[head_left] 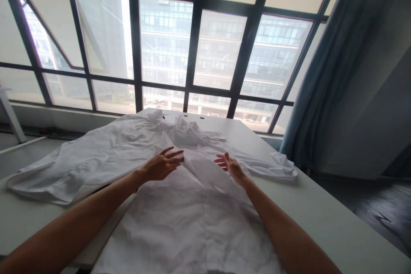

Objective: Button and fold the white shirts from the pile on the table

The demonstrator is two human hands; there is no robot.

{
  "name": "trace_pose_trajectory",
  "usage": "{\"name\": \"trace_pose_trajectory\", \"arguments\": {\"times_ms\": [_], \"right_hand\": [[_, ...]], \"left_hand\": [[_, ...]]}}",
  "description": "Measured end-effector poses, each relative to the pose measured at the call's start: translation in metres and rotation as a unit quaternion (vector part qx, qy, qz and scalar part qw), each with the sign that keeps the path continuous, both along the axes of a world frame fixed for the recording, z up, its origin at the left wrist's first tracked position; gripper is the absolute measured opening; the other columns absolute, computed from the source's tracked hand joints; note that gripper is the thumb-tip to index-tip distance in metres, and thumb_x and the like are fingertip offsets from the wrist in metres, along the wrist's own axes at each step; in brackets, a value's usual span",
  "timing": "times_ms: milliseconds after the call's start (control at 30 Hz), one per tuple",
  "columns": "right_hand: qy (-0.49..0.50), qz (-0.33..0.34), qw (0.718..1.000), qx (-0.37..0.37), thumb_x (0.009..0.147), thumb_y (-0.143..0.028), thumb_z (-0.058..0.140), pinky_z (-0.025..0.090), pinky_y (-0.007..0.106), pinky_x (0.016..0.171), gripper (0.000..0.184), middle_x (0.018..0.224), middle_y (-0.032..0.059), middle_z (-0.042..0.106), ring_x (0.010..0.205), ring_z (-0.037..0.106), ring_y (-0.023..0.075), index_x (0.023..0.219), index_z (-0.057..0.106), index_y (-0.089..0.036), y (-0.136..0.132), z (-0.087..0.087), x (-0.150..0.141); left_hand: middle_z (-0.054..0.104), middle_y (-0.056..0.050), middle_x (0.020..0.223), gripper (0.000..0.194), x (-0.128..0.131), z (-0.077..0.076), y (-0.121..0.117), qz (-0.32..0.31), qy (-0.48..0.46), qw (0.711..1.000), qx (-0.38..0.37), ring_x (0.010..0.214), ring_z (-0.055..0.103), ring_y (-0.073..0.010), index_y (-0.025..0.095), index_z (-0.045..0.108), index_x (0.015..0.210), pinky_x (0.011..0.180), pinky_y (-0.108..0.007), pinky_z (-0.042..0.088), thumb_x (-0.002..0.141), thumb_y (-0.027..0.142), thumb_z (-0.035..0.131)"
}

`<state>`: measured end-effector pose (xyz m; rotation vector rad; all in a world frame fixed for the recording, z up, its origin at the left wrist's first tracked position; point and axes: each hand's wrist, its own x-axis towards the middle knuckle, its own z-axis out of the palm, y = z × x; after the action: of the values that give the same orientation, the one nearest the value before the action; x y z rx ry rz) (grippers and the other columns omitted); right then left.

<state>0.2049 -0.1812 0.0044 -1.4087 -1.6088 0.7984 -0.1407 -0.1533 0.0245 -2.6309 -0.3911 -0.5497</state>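
Left hand [163, 165] fingers spread, right hand [233, 168] loosely open, over white shirt [189, 218] lying along table [321, 214]; nothing visibly gripped, contact hard to tell. Likely smoothing stage; next move probably calls for pulling it flat.

Left hand [163, 165] and right hand [233, 168] hang over white garment [202, 218], perhaps touching.

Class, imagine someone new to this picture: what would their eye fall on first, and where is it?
Probably the bright, dark-framed window, which fills most of the upper half. Next comes the white cloth, spread wrinkled over the pale table, with the left hand and right hand apart over its middle, fingers spread. A blue-grey curtain hangs dark at the right.
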Motion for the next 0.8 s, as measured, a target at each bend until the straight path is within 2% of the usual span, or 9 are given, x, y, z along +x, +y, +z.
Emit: {"name": "trace_pose_trajectory", "arguments": {"times_ms": [67,133,200,300,400,500,600,700,800], "right_hand": [[0.059,0.038,0.996,-0.049,0.094,-0.072,0.009,0.056,0.041,0.079,0.083,0.116,0.0173,0.069,0.094,0.07,0.0259,0.127,0.06,-0.015,-0.005,0.004,-0.003],[0.045,0.076,0.993,-0.073,0.087,-0.082,0.027,0.055,0.039,0.077,0.082,0.112,0.0164,0.07,0.092,0.07,0.0262,0.12,0.064,-0.016,-0.01,0.006,-0.005],[-0.06,0.104,0.992,-0.036,0.077,-0.08,0.053,0.054,0.036,0.077,0.074,0.104,0.0143,0.072,0.09,0.068,0.0261,0.111,0.069,-0.015,-0.016,0.008,-0.007],[-0.211,0.11,0.971,0.037,0.072,-0.061,0.071,0.052,0.035,0.078,0.057,0.098,0.0125,0.071,0.086,0.066,0.0244,0.105,0.072,-0.014,-0.023,0.009,-0.012],[-0.3,0.08,0.95,0.045,0.075,-0.047,0.071,0.05,0.034,0.081,0.046,0.104,0.0115,0.069,0.089,0.065,0.0238,0.108,0.072,-0.016,-0.03,0.011,-0.019],[-0.349,0.054,0.935,0.028,0.077,-0.043,0.071,0.048,0.032,0.086,0.044,0.113,0.0115,0.066,0.098,0.063,0.0251,0.112,0.071,-0.016,-0.036,0.014,-0.027],[-0.388,0.01,0.922,0.01,0.083,-0.042,0.067,0.045,0.032,0.089,0.042,0.113,0.0147,0.064,0.103,0.061,0.0265,0.112,0.07,-0.012,-0.039,0.017,-0.036],[-0.413,-0.021,0.911,-0.003,0.086,-0.037,0.065,0.043,0.03,0.09,0.029,0.11,0.0152,0.065,0.105,0.06,0.0258,0.099,0.071,-0.012,-0.039,0.021,-0.041],[-0.412,-0.022,0.911,-0.014,0.089,-0.03,0.06,0.043,0.027,0.082,0.018,0.101,0.0121,0.068,0.097,0.062,0.0222,0.088,0.07,-0.015,-0.038,0.026,-0.038]], "left_hand": [[0.068,-0.005,0.126,0.027,-0.005,-0.004,0.001,-0.023,-0.006,1.0,-0.019,0.133,0.049,-0.0202,0.02,0.069,0.107,0.116,-0.042,0.029,0.098,0.015,0.044],[0.07,-0.006,0.121,0.02,-0.01,-0.006,0.004,-0.019,-0.018,0.999,-0.045,0.12,0.059,-0.0191,0.02,0.068,0.102,0.109,-0.038,0.038,0.097,0.019,0.048],[0.069,-0.008,0.121,0.016,-0.013,-0.007,0.007,0.028,-0.053,0.996,-0.06,0.112,0.062,-0.0202,0.019,0.065,0.106,0.102,-0.037,0.043,0.093,0.022,0.056],[0.063,-0.013,0.128,0.038,-0.019,-0.006,0.017,0.143,-0.111,0.982,-0.044,0.118,0.058,-0.0264,0.017,0.058,0.124,0.101,-0.042,0.043,0.086,0.018,0.064],[0.067,-0.012,0.119,0.043,-0.031,-0.002,0.029,0.235,-0.1,0.966,-0.043,0.113,0.059,-0.0292,0.018,0.061,0.123,0.103,-0.048,0.039,0.081,0.014,0.064],[0.07,-0.009,0.103,0.027,-0.048,0.003,0.037,0.279,-0.074,0.955,-0.061,0.102,0.063,-0.0278,0.019,0.069,0.103,0.1,-0.047,0.039,0.079,0.011,0.06],[0.068,-0.009,0.096,0.017,-0.06,0.005,0.041,0.308,-0.078,0.945,-0.082,0.096,0.063,-0.0261,0.018,0.068,0.085,0.092,-0.04,0.044,0.078,0.009,0.056],[0.067,-0.009,0.095,0.015,-0.064,0.004,0.043,0.338,-0.095,0.929,-0.116,0.092,0.064,-0.0244,0.018,0.063,0.08,0.083,-0.034,0.047,0.077,0.007,0.053],[0.067,-0.009,0.089,0.017,-0.061,0.002,0.044,0.374,-0.127,0.907,-0.146,0.084,0.066,-0.0237,0.018,0.06,0.084,0.073,-0.031,0.047,0.079,0.007,0.048]]}}
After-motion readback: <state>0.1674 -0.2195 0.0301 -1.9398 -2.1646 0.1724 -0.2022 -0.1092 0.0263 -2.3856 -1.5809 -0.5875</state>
